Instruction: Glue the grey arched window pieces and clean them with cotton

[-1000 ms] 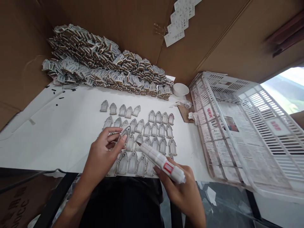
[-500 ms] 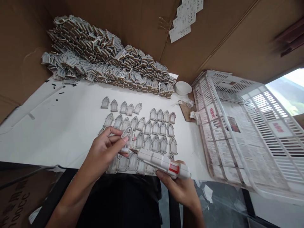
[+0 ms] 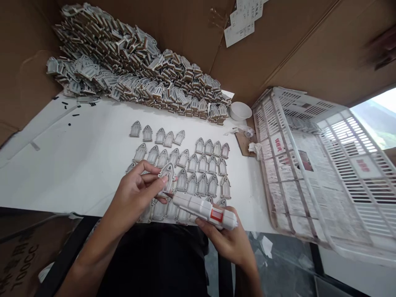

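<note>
In the head view, pinches a grey-white, pointed-arch plaque, apparently of thin board [image 3: 168, 170], between thumb and fingers of the left hand [image 3: 139, 185], above matching grey-white plaques laid in rows [image 3: 202, 183] beyond and between both hands. Wraps the right hand [image 3: 227, 241] around a white plastic glue gun with a red-framed window [image 3: 194, 205], aiming its dark pointed nozzle [image 3: 168, 194] at the plaque's lower edge, touching or just beside, impossible to tell. Probably handles light and stiff, fairly unslippery, perhaps fragile at the slim tip and side points; best held by the broad sides, fingertips clear of the nozzle.
</note>
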`<state>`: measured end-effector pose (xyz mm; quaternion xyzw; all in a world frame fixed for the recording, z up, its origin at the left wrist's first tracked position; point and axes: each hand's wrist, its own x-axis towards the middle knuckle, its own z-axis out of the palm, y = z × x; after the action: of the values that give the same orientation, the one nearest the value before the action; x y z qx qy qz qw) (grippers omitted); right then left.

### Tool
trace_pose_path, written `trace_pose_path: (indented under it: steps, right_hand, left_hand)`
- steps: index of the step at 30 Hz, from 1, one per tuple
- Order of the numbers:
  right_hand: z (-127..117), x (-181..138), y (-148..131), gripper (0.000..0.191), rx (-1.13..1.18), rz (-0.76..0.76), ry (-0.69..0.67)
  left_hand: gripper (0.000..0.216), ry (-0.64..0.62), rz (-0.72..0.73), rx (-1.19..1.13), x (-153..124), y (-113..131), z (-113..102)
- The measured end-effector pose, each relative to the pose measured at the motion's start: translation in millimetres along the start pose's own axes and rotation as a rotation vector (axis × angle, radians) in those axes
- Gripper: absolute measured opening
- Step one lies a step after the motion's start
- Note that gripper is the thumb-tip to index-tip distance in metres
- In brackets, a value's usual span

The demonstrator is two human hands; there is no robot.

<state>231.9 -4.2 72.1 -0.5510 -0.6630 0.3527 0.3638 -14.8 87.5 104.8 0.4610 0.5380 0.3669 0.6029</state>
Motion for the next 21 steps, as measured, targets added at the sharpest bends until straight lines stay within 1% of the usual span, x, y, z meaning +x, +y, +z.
trace_pose_path:
  steps: [4,9,12,17,18,21]
  right_hand:
    - [-0.7,-1.7,-0.7,0.039,-0.035,0.002,0.023]
    - [0.4,-3.0,-2.3,0.033,0.012,0.015,-0.085]
    - [-0.4,-4.3,-5.0,0.024,0.005,-0.006,-0.104]
    - [-6.9,-6.2,-12.7,0.005,-0.081,-0.033,-0.103]
    - [-8.4,-6.1,-14.8,0.006,-0.107,-0.042,-0.106]
    - [-11.3,-5.2,-23.2,0.027,-0.217,-0.062,-0.127]
  left_hand:
    - [0.039,0.008,0.004,-0.013,0.6,-0.6,1.7]
    - [0.041,0.041,-0.003,-0.032,3.2,-1.5,5.7]
    - [0.041,0.057,0.003,-0.029,4.6,-3.8,6.7]
    - [0.043,0.088,0.016,0.021,3.9,-8.1,7.0]
    - [0.043,0.098,0.019,0.047,3.3,-8.6,7.3]
    - [0.042,0.128,0.029,0.181,2.6,-10.0,9.0]
